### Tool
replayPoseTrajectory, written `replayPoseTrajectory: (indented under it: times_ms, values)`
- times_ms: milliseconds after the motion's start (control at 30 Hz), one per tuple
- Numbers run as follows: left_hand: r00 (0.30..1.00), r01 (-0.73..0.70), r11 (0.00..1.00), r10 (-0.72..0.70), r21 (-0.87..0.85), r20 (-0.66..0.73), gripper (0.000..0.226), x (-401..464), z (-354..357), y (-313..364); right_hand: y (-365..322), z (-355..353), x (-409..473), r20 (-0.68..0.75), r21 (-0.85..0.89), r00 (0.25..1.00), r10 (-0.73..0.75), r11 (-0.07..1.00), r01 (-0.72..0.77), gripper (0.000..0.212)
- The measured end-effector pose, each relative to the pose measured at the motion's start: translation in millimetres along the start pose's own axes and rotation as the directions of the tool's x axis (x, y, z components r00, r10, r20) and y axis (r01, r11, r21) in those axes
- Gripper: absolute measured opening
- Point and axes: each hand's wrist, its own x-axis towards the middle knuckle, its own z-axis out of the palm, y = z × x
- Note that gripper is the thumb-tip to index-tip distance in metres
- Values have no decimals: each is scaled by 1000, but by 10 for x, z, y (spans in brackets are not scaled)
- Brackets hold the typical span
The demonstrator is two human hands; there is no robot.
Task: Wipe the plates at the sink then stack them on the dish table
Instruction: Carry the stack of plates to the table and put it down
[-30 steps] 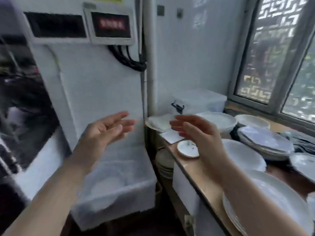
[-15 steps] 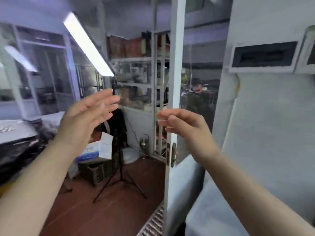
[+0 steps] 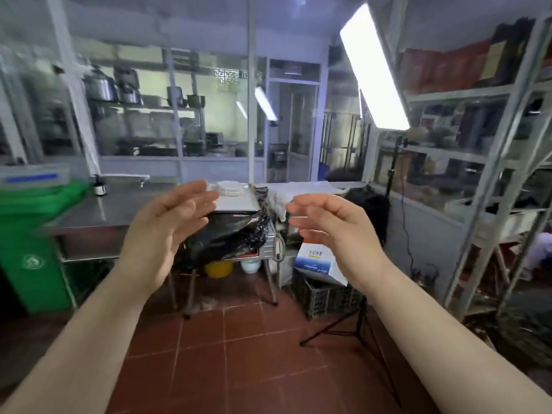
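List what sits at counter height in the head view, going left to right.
Green bin → dark bottle → left hand → stack of white plates → right hand → black stand pole → metal shelving.

One camera sits on the person's head. It looks forward and a bit down, close over both arms, across the red floor [image 3: 239, 339] to the far steel counter [image 3: 119, 204].
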Motion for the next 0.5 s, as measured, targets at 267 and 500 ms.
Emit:
replayPoseTrajectory:
  times_ms: [267,500]
  values:
    - [997,45,999,-46,-19,-70,30,1212,-1051,-803,952,613,1540,9,49,999,46,998,-47,25]
    - [985,132,991,-136,-37,-107,31,2426,-1366,-1641,1879,593,2803,-37,80,993,115,991,-111,28]
